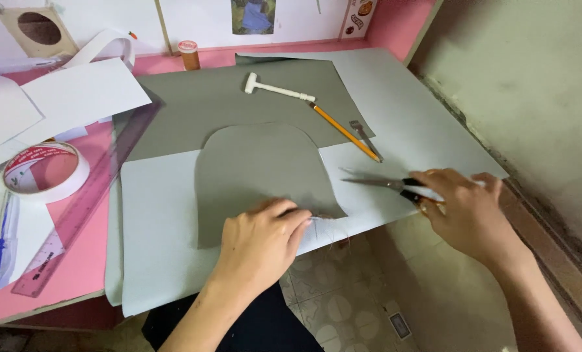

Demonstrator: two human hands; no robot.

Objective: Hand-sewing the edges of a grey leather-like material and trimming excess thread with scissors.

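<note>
The left hand [265,238] lies flat, fingers together, on the lower edge of an arch-shaped grey cutout [258,179], pinning it against the pale sheet [160,248] beneath, near the front edge of the pink counter [63,274]. The right hand [464,212] is closed around the handles of a pair of scissors [385,184], whose blades point left toward the cutout and lie close together, their tip apart from the grey edge. Loose threads show just beside the left fingertips at the cutout's bottom corner. Trimming here would go best, I judge, with the left hand kept pressed close to the cutting spot so the piece cannot shift, and the blades brought in low and level so that only the stray fibres are caught, not the curved edge itself. Behind the cutout lies a larger grey sheet [193,111] with the matching arch missing, and on it a small white hammer [275,87], a yellow pencil [343,130] and a small metal tool [364,137]. To the left sit a roll of tape [43,173], a pink ruler [76,215] and a blue pen [1,251], all well apart from the hands; a small orange bottle [189,55] stands by the wall.
</note>
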